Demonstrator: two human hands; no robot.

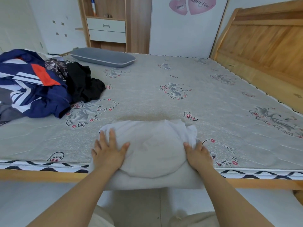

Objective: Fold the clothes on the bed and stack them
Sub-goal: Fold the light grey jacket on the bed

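A white garment [152, 149], folded into a thick bundle, lies at the near edge of the bed [180, 99], with its lower part hanging over the edge. My left hand [108, 151] presses flat on its left side, fingers spread and straight. My right hand [198, 154] rests on its right side, with the fingertips against a bunched fold; whether they curl into the cloth is not clear. A heap of unfolded clothes sits at the bed's far left: a blue, white and orange jacket [31, 84], a black garment [83, 82] and a patterned piece [55, 66].
A grey pillow [103, 57] lies at the far side of the mattress. The wooden headboard [262, 40] stands on the right. A wooden shelf unit with white drawers [106, 30] is against the back wall. The wooden bed frame rail [41, 175] runs along the near edge.
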